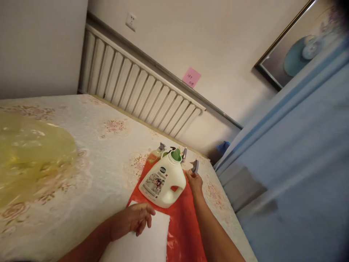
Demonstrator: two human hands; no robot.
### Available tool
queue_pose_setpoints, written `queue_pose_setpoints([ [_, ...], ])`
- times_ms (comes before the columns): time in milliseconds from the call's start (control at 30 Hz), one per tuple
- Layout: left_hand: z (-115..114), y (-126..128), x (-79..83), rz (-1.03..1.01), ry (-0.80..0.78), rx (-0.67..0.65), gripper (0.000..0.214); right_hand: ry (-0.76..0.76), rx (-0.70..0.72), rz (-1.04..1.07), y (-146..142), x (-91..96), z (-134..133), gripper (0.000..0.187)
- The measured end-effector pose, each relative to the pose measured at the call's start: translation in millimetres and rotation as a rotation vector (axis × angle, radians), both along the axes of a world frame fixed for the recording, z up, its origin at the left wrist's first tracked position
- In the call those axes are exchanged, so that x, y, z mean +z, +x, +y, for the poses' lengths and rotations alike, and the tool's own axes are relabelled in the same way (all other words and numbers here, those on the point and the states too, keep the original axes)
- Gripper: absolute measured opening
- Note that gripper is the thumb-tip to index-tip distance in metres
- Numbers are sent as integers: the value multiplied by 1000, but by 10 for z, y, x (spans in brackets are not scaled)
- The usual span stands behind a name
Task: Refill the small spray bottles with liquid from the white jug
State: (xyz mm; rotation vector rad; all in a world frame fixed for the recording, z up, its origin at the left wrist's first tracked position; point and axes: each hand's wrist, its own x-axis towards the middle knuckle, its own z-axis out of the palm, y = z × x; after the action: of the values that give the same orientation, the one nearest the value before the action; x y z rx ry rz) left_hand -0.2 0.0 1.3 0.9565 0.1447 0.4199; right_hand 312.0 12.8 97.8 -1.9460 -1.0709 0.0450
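Right hand (195, 183) sits centre frame, just right of the white detergent jug (163, 181), fingers clenched round a small spray bottle (194, 168); only its grey trigger head shows above the fist, body hidden, so the grip looks like a wrap round the neck to keep it upright. Left hand (135, 220) at lower centre, palm down on a white sheet (144, 242), fingers loosely curled and grasping nothing, apparently pinning the sheet flat. Jug lies tilted on its side on a red plastic bag (184, 229), handle toward the right hand, green cap (176, 154) pointing to upper centre; the bag probably serves as a spill mat over the floral bedcover (103, 160). Behind the jug: a yellowish spray bottle (155, 154) and at least one more trigger head, clustered close, count not clear. Yellow translucent plastic (29, 156) spread at left of frame, well apart from the hands. Radiator (141, 87) runs along the wall in upper centre, pink sticky note (191, 77) above it, wall socket (131, 21) at top, blue fabric (294, 160) fills the right side
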Motion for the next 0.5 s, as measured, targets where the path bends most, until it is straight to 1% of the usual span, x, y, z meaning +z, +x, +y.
queue_pose_setpoints([
  [67,1,-1,22,6,2,19,38,-1,-56,-14,83,100,-150,36],
  [167,5,18,22,50,-1,57,36,-4,-80,-31,151,274,-464,43],
  [300,24,104,-70,54,-28,83,38,-28,-72,-39,110,486,-954,40],
  [367,36,151,-125,19,-39,89,41,-36,-38,-28,25,557,-1184,39],
  [400,39,166,-145,1,-45,90,43,-38,2,-6,-35,580,-1288,39],
  [500,32,161,-161,-43,-29,91,52,-7,139,143,-267,597,-1546,43],
])
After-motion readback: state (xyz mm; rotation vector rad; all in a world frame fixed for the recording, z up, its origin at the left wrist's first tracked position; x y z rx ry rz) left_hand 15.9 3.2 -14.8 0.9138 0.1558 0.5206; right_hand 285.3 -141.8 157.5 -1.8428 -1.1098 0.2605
